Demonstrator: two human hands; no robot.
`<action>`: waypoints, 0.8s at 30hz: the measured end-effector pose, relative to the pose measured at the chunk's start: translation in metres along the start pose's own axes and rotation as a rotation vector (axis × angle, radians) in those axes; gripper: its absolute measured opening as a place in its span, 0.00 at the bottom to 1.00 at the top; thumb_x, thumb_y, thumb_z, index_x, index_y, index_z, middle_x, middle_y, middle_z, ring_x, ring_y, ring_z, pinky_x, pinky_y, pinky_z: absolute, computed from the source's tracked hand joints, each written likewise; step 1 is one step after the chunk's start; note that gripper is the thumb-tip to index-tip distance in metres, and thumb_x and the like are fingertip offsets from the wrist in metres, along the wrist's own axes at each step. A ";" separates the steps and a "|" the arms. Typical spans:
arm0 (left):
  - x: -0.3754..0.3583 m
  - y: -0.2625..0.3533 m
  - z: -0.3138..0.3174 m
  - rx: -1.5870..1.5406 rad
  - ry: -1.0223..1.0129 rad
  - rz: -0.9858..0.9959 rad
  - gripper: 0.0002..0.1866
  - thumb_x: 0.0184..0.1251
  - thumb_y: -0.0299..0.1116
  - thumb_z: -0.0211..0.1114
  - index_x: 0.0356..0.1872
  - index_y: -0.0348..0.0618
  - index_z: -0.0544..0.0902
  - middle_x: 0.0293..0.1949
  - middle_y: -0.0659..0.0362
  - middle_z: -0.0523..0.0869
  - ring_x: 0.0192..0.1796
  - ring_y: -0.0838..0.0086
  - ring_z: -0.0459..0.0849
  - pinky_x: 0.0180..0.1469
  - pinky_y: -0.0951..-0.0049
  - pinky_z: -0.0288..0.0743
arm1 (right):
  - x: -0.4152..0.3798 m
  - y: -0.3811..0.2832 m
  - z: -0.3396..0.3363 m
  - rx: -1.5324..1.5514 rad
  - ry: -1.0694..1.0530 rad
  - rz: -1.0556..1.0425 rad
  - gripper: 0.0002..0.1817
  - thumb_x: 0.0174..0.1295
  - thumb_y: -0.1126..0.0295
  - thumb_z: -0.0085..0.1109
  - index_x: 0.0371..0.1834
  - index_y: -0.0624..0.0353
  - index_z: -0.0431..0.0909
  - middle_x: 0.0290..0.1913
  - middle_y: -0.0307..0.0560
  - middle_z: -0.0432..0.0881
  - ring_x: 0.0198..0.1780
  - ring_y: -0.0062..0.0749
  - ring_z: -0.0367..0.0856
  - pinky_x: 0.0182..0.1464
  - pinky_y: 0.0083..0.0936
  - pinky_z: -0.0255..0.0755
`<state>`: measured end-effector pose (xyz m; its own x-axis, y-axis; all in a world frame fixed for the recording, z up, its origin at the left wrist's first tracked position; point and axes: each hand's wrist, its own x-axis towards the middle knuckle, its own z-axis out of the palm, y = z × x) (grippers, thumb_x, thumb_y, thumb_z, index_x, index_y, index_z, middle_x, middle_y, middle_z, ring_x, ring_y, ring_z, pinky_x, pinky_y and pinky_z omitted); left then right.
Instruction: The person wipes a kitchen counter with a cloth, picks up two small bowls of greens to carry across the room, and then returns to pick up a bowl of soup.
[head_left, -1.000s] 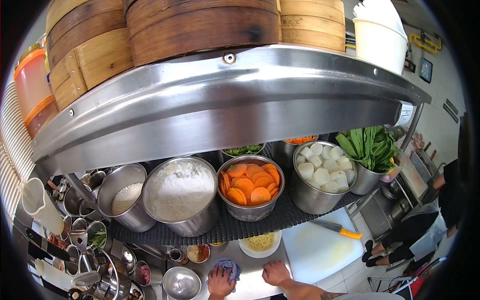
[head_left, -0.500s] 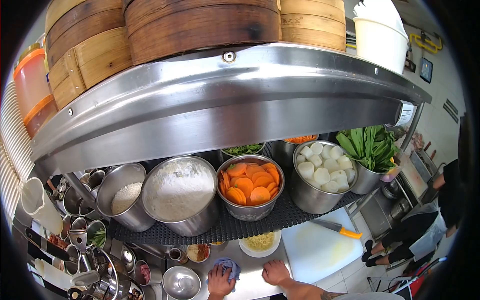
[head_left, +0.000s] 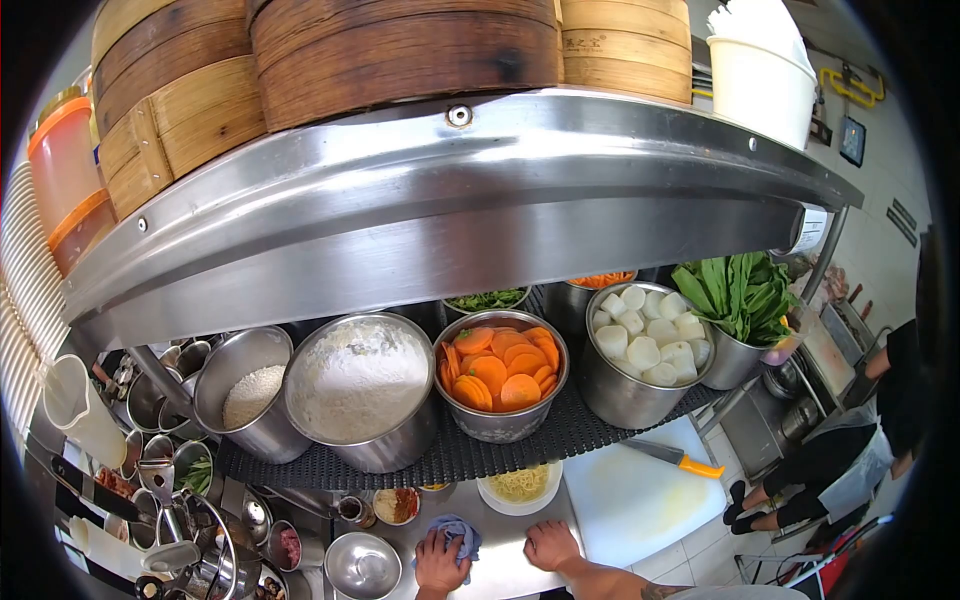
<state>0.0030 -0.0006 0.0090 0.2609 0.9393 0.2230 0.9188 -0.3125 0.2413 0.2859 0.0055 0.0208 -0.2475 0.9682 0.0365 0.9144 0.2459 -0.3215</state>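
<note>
At the bottom of the view, my left hand (head_left: 441, 565) presses on a crumpled blue cloth (head_left: 463, 533) on the steel counter (head_left: 505, 545), its fingers closed over part of it. My right hand (head_left: 552, 546) rests on the same counter with its fingers lightly bent and nothing held. Just beyond it stands a white bowl of pale yellow shreds (head_left: 520, 484). To its right lies a white cutting board (head_left: 630, 510), with an orange-handled knife (head_left: 680, 458) at the far edge. An empty steel bowl (head_left: 362, 566) sits left of the cloth.
A black mat shelf holds steel pots of white powder (head_left: 362, 390), carrot slices (head_left: 500, 368), white radish pieces (head_left: 652, 335) and leafy greens (head_left: 738, 295). Above hangs a steel shelf (head_left: 460, 220) with bamboo steamers (head_left: 405, 55). Another person (head_left: 860, 450) stands at right.
</note>
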 end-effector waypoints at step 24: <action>-0.001 -0.002 0.004 -0.004 0.018 0.010 0.30 0.55 0.52 0.66 0.60 0.54 0.85 0.66 0.44 0.79 0.73 0.47 0.70 0.72 0.42 0.60 | 0.000 0.001 0.003 0.010 0.021 0.001 0.14 0.61 0.58 0.54 0.39 0.53 0.84 0.43 0.52 0.87 0.50 0.49 0.82 0.57 0.48 0.70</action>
<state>0.0023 -0.0006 0.0043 0.2649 0.9333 0.2422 0.9149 -0.3227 0.2426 0.2861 0.0052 0.0178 -0.2402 0.9691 0.0558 0.9113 0.2450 -0.3310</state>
